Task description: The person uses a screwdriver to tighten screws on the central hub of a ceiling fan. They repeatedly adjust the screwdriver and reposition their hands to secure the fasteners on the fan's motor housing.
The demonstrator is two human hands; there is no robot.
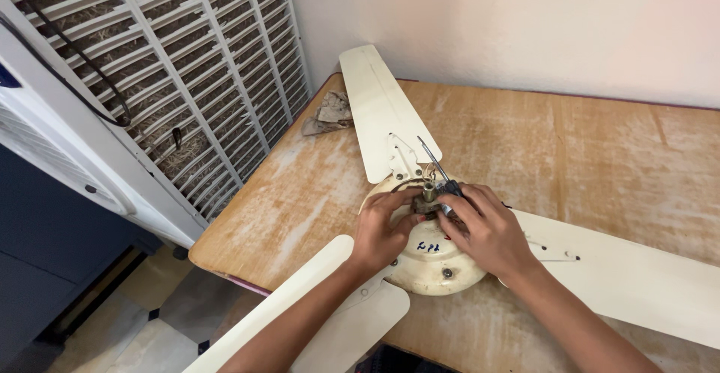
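Note:
A cream ceiling fan lies on a worn wooden table [600, 155], its round motor housing [431, 264] in the middle with three blades spreading out. My left hand [381, 230] rests on the housing, fingers touching the metal shaft [428, 191] at its centre. My right hand [484, 230] grips a screwdriver [433, 161] by its dark handle, the thin shank pointing up and away toward the far blade [379, 110]. Both hands meet over the fan's hub.
A crumpled rag [328, 115] lies near the table's far left corner. A large white air cooler with a slatted grille [187, 80] stands at the left. The wall is behind the table. Tiled floor [127, 320] shows below left.

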